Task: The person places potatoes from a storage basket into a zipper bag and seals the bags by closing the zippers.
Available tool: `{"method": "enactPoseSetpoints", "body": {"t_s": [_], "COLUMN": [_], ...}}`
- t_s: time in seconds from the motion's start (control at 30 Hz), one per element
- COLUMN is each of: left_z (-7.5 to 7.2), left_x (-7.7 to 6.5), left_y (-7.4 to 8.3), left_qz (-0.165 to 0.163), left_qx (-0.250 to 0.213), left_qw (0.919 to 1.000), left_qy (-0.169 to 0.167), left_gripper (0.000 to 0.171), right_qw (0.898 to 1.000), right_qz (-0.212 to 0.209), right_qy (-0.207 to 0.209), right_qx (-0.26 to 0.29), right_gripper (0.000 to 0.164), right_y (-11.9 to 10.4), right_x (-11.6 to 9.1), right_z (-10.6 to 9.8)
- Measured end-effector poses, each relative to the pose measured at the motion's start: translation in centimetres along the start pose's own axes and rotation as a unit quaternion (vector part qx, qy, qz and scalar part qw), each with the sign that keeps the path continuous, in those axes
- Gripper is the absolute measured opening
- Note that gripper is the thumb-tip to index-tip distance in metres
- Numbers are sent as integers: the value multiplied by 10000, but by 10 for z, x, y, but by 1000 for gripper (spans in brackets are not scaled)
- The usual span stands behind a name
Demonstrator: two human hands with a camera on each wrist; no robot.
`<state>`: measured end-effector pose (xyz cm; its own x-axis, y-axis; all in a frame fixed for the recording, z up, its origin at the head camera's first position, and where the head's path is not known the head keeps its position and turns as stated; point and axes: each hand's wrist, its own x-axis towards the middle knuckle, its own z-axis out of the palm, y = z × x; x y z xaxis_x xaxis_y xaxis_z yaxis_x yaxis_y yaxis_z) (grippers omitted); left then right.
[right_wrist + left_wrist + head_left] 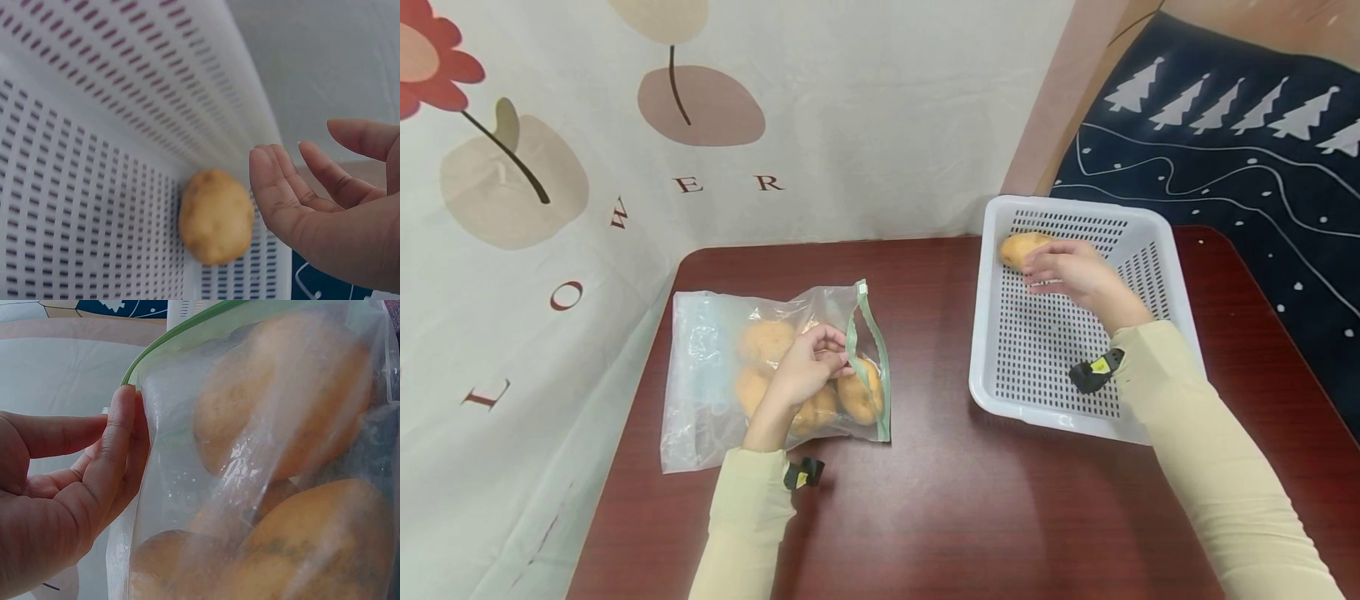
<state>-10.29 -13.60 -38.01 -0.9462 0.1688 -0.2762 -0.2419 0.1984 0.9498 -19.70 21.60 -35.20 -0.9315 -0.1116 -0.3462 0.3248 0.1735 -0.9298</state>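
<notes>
A clear zip bag (700, 417) with a green closure lies on the left of the table, holding several potatoes (766, 342). At the bag's open mouth, my left hand (797, 371) pinches the edge by the green strip; in the left wrist view the fingertips of that hand (75, 487) meet the bag's edge. One potato (1018, 248) lies in the far left corner of a white perforated basket (983, 317). Over the basket, my right hand (1078, 275) has loosely bent fingers and holds nothing. The right wrist view shows this hand (331, 212) apart from the potato (215, 219).
The dark red table (940, 500) carries both the bag and the basket, with a bare stretch between them. Behind it hangs a pale printed cloth (880, 150). A dark blue cloth with white trees (1225, 158) hangs at the right.
</notes>
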Motion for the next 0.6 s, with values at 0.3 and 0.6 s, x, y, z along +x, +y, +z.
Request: {"method": "enactPoseSetpoints", "body": {"t_s": [0.3,0.6], "left_z": [-1,0], "left_x": [1,0], "left_y": [-2,-1], "left_qz": [15,-13], "left_qx": [50,52], "left_qw": [10000,10000], "left_qy": [-21,-19], "left_gripper": [17,17], "right_qw": [9995,9977], "right_qz": [187,361], "right_qy": [159,377], "right_qx": [-189,-442], "right_gripper": [36,39], "right_y": [14,30], "right_x": [11,18], "right_z": [-19,-30]}}
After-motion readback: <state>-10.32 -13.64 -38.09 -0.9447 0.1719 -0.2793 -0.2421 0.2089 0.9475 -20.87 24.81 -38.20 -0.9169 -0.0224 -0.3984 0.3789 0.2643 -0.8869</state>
